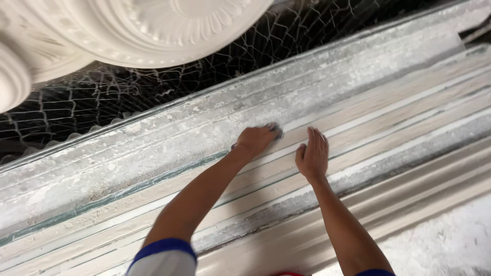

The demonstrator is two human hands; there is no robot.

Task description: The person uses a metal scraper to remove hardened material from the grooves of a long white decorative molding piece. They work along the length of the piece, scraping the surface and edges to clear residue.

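My left hand [255, 139] is curled on the long ribbed moulding mould [388, 117], its fingers closed over something small and dark at the edge of a groove; I cannot tell what it is. My right hand [312, 155] lies flat and open on the pale ribbed surface just to the right, fingers together and pointing away from me. Both forearms reach in from the bottom of the view, with blue-trimmed white sleeves.
A plaster-crusted grey ledge [153, 148] runs diagonally along the mould's far side. Behind it is dark wire mesh [102, 97]. Large white ornate plaster rosettes [153, 25] hang at the top left. A rough white surface [450, 245] lies at the bottom right.
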